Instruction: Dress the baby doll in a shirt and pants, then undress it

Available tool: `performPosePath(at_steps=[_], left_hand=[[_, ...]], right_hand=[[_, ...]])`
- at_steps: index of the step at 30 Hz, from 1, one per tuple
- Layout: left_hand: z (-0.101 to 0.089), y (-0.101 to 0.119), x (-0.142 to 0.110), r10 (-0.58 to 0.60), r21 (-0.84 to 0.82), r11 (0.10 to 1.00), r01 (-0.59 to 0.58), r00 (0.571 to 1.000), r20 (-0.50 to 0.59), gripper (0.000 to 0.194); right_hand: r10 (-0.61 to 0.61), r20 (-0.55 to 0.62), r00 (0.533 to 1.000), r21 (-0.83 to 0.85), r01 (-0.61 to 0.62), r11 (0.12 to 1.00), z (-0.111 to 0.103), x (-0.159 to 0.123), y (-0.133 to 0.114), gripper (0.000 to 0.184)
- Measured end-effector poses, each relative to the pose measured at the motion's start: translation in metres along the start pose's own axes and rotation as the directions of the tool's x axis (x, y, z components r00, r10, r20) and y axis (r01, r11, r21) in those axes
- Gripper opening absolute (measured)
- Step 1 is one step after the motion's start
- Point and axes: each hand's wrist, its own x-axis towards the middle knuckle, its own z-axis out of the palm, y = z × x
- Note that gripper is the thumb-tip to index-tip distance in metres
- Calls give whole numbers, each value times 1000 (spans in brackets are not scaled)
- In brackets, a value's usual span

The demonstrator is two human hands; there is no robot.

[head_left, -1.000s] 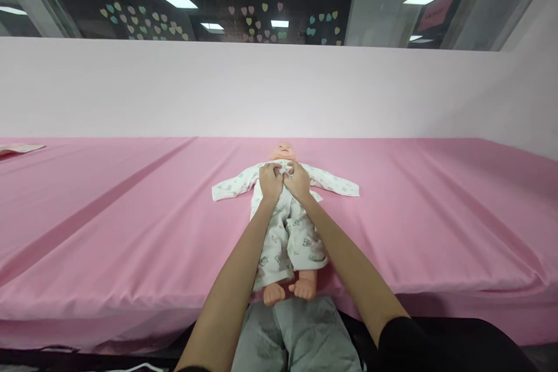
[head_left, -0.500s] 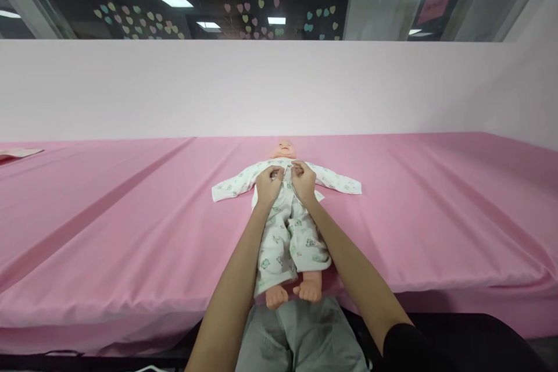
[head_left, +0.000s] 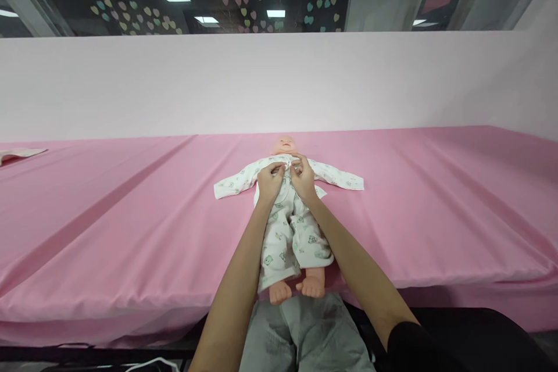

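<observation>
A baby doll (head_left: 285, 145) lies on its back on the pink table cover (head_left: 131, 226), head away from me, bare feet at the front edge. It wears a white printed romper (head_left: 290, 238) with both sleeves spread out flat. My left hand (head_left: 269, 181) and my right hand (head_left: 302, 177) meet on the doll's chest. Each pinches an edge of the romper's front opening, fingers curled, knuckles nearly touching.
A pale pink partition wall (head_left: 279, 81) runs behind the table. A folded pale cloth (head_left: 20, 153) lies at the far left edge. My grey trousers (head_left: 305, 334) show below the table's front edge.
Both hands stayed on the doll's chest, fingers shifting slightly along the romper's front opening. The view tilted a little downward.
</observation>
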Motion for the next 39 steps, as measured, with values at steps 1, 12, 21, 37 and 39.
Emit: performPosePath(at_steps=[1,12,21,37,39], left_hand=[[0,0,0,-2,0,1000,2,1000,-2,16],[2,-2,2,-23,1,1000,23,999,-22,16],[0,-3,3,12,3,1000,-12,1000,29,17],[1,3,-1,-38,147,989,32,998,40,40],[2,3,0,-50,128,991,45,998,34,42]], right_hand=[[-19,0,1000,-16,19,1000,0,0,0,33],[-83,76,994,-194,96,976,4,2,5,40],[-28,51,998,-49,30,998,2,1,2,32],[85,77,993,143,-95,985,1,3,-1,25],[113,61,992,146,-121,982,1,3,0,26]])
